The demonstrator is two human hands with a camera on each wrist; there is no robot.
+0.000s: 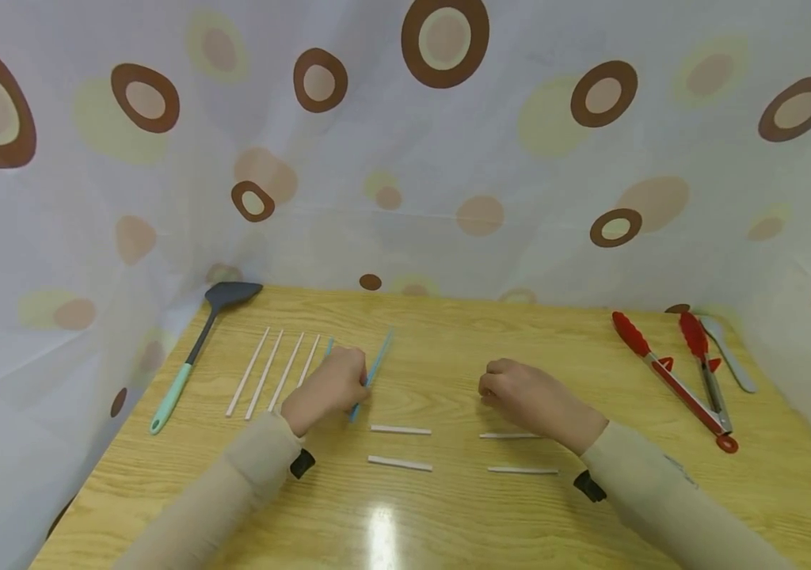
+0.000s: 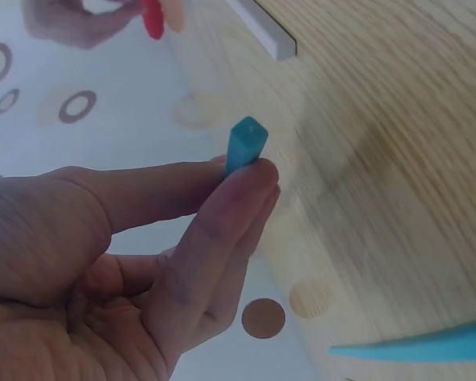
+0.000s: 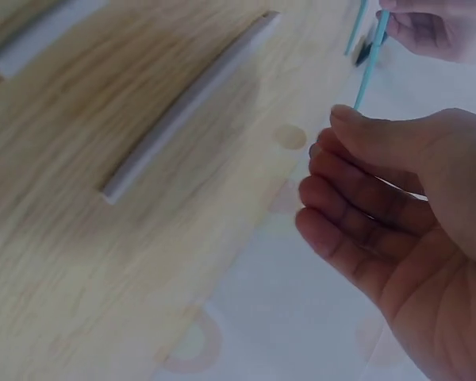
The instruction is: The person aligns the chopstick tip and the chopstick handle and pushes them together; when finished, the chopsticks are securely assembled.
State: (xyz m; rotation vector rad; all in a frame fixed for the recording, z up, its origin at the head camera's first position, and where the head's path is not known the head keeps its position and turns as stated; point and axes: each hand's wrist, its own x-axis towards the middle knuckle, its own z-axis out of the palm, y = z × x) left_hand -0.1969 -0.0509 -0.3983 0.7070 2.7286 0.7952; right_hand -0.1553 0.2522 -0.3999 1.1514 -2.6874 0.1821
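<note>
In the head view my left hand pinches a blue chopstick between thumb and fingers, tilted above the table. Its faceted blue end sticks up past the fingertips in the left wrist view. A second blue chopstick lies beside that hand, partly hidden by it. Further left, several long white chopsticks lie side by side. My right hand hovers over the table with loosely curled fingers and nothing visible in them. Beneath it are two short white bars; two more short white bars lie left of them.
A dark spatula with a mint handle lies at the left edge. Red-tipped tongs spread apart at the right, beside a pale grey utensil. A patterned curtain borders the wooden table behind and at both sides.
</note>
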